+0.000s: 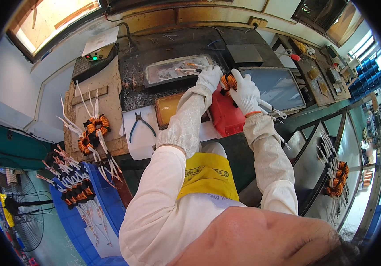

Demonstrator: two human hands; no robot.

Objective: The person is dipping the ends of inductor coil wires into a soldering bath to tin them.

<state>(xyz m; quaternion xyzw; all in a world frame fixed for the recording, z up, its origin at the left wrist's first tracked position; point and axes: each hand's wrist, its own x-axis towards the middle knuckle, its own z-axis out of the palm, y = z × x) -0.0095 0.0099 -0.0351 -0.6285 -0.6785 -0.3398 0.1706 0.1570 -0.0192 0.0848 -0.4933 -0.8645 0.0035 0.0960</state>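
My right hand (246, 94), in a white knitted glove, grips a copper-wound toroidal coil (228, 83) with black parts. White-sleeved leads (272, 108) with silvery lugs trail from beneath that hand toward the lower right. My left hand (209, 79), gloved too, is closed around the coil's other leads (192, 69). Their copper-coloured and pale ends reach left over a rectangular metal pot (148, 80) with a silvery, crusted surface. Whether the tips touch that surface I cannot tell. Below the coil stands a red plastic bin (227, 119).
A tray of amber liquid (167, 108) sits near my left forearm, beside green-handled cutters (140, 126). Right of my hands lies a grey-blue tray (277, 88). More coils (98, 126) rest at left, in a blue crate (68, 217), and on a right-hand metal surface (332, 133). A fan (22, 208) stands lower left.
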